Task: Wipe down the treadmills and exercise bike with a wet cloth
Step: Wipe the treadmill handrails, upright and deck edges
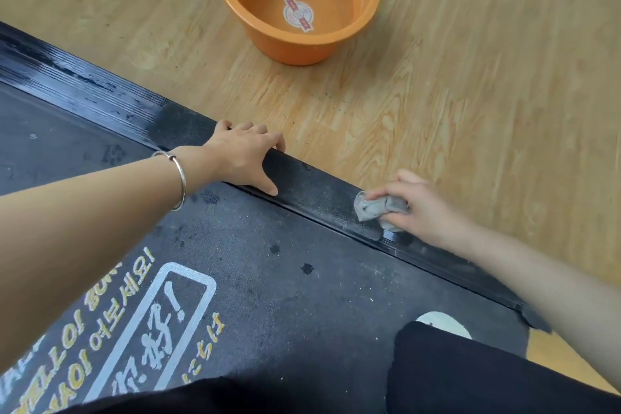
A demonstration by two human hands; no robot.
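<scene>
Light wooden floor [470, 77] all round. On the treadmill [268, 279], at its black side rail [319, 188], fingers [386, 192] of the right hand [423, 208] were clamped on a bunched grey cloth [376, 208], pressing it to the rail. Further along, the left hand [242, 158] lay on the same rail, fingers apart, holding nothing, a silver bangle [181, 178] at the wrist. Beyond, an orange basin [268, 44] of water stood on the floor, well apart.
</scene>
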